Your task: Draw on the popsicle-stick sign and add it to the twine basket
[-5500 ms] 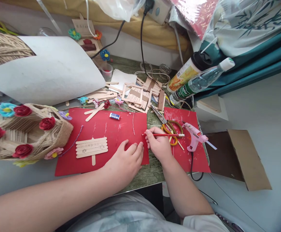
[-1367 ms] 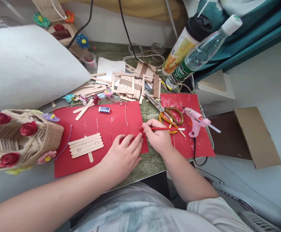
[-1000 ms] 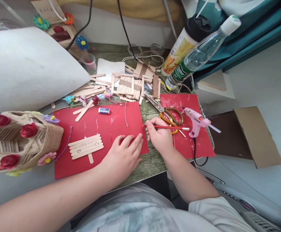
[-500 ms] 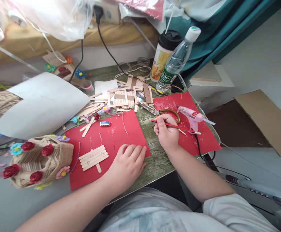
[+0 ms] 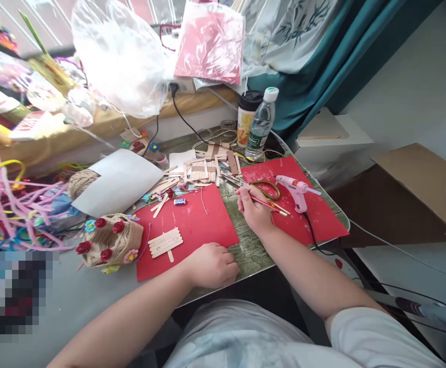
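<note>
My right hand is closed on a thin red pencil and rests on the green table between two red sheets. The pencil's tip points left, towards the larger red sheet. My left hand lies curled at the near edge of that sheet, fingers folded, with nothing visible in it. A small panel of ice-cream sticks lies on the sheet to the left of my left hand. A small eraser sits near the sheet's far edge.
A pink glue gun and scissors lie on the right red sheet. Loose stick frames, a cup and a bottle stand behind. A twine basket with red flowers and white paper are at left.
The view has tilted up and pulled back, showing the windowsill. My right hand moved right, off the red sheet, with the pencil. My left hand slid to the near edge and curled.
</note>
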The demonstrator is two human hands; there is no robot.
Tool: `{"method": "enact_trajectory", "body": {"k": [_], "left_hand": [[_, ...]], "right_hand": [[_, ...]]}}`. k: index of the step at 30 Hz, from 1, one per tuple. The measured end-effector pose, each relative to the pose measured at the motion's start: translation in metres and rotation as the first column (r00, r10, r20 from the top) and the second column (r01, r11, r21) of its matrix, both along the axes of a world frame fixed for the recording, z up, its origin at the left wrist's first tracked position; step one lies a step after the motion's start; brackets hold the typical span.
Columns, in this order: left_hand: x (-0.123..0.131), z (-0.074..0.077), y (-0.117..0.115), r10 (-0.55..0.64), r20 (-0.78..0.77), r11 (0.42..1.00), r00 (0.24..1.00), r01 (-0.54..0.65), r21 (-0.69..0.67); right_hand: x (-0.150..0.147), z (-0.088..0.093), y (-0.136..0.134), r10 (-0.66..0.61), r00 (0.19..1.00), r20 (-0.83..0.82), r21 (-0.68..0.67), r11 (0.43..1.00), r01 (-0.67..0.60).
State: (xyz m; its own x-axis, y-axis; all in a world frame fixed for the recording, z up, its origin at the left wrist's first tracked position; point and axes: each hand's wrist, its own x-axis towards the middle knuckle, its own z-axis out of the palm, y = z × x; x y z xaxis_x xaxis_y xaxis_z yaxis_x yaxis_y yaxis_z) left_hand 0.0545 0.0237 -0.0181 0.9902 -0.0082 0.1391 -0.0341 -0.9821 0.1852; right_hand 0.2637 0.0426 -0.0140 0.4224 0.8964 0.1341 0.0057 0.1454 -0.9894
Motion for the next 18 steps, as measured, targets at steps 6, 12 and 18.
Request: {"method": "enact_trajectory", "body": {"k": [6,12,18], "left_hand": [[0.006,0.009,-0.004,-0.029,-0.072,0.996,0.997,0.035,0.084],[0.009,0.034,-0.019,0.228,-0.109,0.961,0.968,-0.206,0.182],[0.028,0.035,-0.044,0.634,-0.109,0.757,0.766,-0.585,0.292]], "right_hand": [[-0.002,-0.003,-0.004,0.094,0.996,-0.011,-0.033,0.995,-0.094],[-0.004,-0.011,-0.013,0.105,0.993,0.047,-0.079,0.992,-0.102],[-0.007,-0.016,-0.016,0.175,0.981,0.077,-0.153,0.975,-0.162]]}}
